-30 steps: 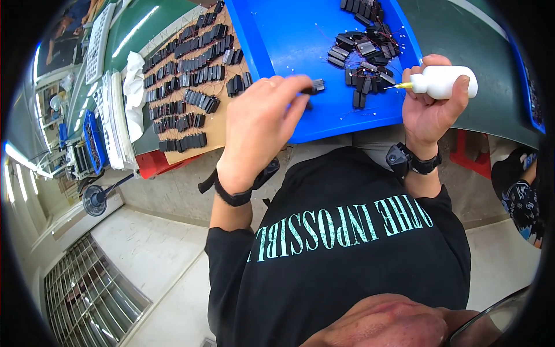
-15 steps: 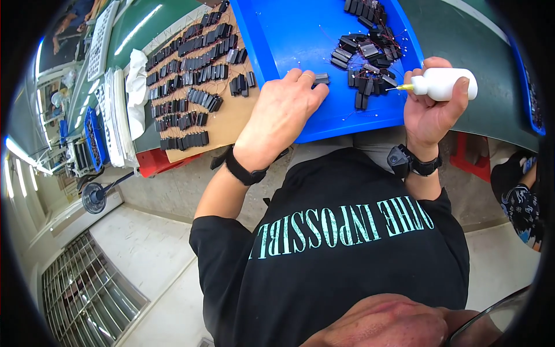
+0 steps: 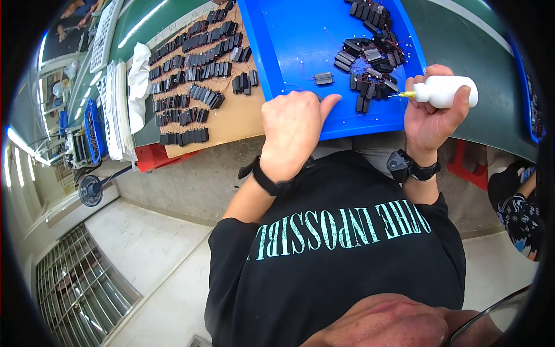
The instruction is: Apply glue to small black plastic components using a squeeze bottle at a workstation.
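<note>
My right hand (image 3: 429,128) is wrapped round a white squeeze bottle (image 3: 446,92), which lies nearly level over the right side of the blue tray (image 3: 370,128). Its thin yellow-based needle tip (image 3: 404,94) points left, towards a heap of small black wired blocks (image 3: 370,55). Back upward, my left hand (image 3: 293,126) hovers at the tray's near left edge. Its thumb stands out to the right, away from the fingers, whose ends are mostly hidden; I see nothing held there. Just beyond it, a small group of blocks (image 3: 324,78) lies apart on the tray floor.
Left of the tray, a brown cardboard sheet (image 3: 231,124) carries several rows of similar black blocks. Crumpled white material (image 3: 139,87) lies beyond it on the green table (image 3: 457,63). Another blue tray (image 3: 529,104) stands at the far right, near another person's patterned sleeve (image 3: 517,214).
My left hand has drawn back towards me and away from the small group of blocks, which now lies uncovered. The bottle stays in my right hand, almost unmoved.
</note>
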{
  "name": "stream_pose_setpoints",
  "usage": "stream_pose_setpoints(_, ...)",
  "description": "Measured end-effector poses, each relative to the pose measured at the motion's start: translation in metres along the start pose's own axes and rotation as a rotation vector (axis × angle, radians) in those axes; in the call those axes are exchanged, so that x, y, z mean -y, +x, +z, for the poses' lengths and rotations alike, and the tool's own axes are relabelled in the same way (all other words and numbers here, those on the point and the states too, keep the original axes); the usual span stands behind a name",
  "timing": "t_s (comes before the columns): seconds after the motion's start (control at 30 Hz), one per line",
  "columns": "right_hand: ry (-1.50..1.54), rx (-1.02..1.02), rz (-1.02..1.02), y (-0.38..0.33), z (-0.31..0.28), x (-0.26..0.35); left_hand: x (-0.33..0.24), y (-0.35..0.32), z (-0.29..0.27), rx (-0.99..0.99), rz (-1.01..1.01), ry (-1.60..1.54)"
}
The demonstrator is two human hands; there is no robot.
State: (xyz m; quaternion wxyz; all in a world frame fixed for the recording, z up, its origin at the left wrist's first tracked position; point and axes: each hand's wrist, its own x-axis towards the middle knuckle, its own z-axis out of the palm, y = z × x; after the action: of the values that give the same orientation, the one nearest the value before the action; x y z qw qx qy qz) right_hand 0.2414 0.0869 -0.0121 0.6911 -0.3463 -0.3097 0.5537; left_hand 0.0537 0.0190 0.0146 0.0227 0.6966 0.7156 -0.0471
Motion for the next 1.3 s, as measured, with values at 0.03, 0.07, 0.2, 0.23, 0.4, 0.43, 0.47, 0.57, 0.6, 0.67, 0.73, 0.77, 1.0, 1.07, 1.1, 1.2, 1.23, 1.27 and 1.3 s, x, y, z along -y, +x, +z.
stream_pose_setpoints(0.03, 0.002, 0.008, 0.000, -0.001, 0.000, 0.000, 0.001, 0.001, 0.001, -0.025, -0.009, 0.001)
stream_pose_setpoints(0.07, 0.001, 0.013, -0.002, -0.001, -0.002, 0.000, 0.001, 0.002, 0.003, -0.048, -0.015, -0.001)
stream_pose_setpoints(0.2, -0.006, 0.006, -0.001, -0.005, -0.001, 0.003, -0.003, 0.000, 0.004, -0.033, -0.043, -0.014)
stream_pose_setpoints(0.23, -0.013, -0.003, -0.004, -0.005, -0.001, 0.004, -0.003, 0.000, 0.004, -0.036, -0.042, -0.016)
stream_pose_setpoints(0.4, -0.006, 0.031, -0.017, 0.000, -0.002, 0.004, 0.003, -0.002, 0.001, -0.103, -0.039, -0.078)
stream_pose_setpoints(0.43, -0.015, 0.030, -0.028, 0.001, -0.002, 0.004, 0.006, -0.002, 0.000, -0.119, -0.037, -0.104)
stream_pose_setpoints(0.47, -0.024, 0.030, -0.038, 0.000, -0.001, 0.004, 0.008, -0.002, -0.001, -0.134, -0.034, -0.131)
stream_pose_setpoints(0.57, -0.051, -0.010, -0.090, -0.004, 0.007, 0.004, 0.019, -0.013, -0.013, -0.214, -0.063, -0.432)
stream_pose_setpoints(0.6, -0.067, -0.049, -0.125, -0.006, 0.012, 0.004, 0.022, -0.015, -0.016, -0.249, -0.078, -0.582)
stream_pose_setpoints(0.67, -0.088, -0.095, -0.173, -0.008, 0.018, 0.001, 0.019, -0.015, -0.011, -0.274, -0.082, -0.820)
stream_pose_setpoints(0.73, -0.118, 0.027, -0.329, -0.007, 0.020, -0.005, 0.013, -0.012, -0.002, -0.301, -0.112, -1.293)
stream_pose_setpoints(0.77, -0.135, 0.089, -0.405, -0.006, 0.021, -0.006, 0.009, -0.009, 0.000, -0.298, -0.103, -1.302)
stream_pose_setpoints(1.0, -0.290, 0.263, -0.504, -0.002, 0.028, -0.026, 0.004, 0.005, 0.029, -0.361, 0.005, -1.494)
stream_pose_setpoints(1.07, -0.302, 0.287, -0.500, -0.002, 0.030, -0.031, 0.006, 0.009, 0.033, -0.363, 0.023, -1.458)
stream_pose_setpoints(1.1, -0.300, 0.299, -0.502, -0.001, 0.032, -0.032, 0.007, 0.011, 0.033, -0.373, 0.042, -1.413)
stream_pose_setpoints(1.2, -0.297, 0.321, -0.506, 0.001, 0.033, -0.036, 0.008, 0.014, 0.036, -0.394, 0.058, -1.370)
stream_pose_setpoints(1.23, -0.306, 0.323, -0.500, 0.002, 0.032, -0.037, 0.008, 0.014, 0.036, -0.409, 0.057, -1.370)
stream_pose_setpoints(1.27, -0.315, 0.325, -0.493, 0.003, 0.032, -0.038, 0.008, 0.015, 0.037, -0.424, 0.057, -1.370)
stream_pose_setpoints(1.3, -0.324, 0.327, -0.486, 0.003, 0.031, -0.039, 0.008, 0.016, 0.037, -0.421, 0.059, -1.371)
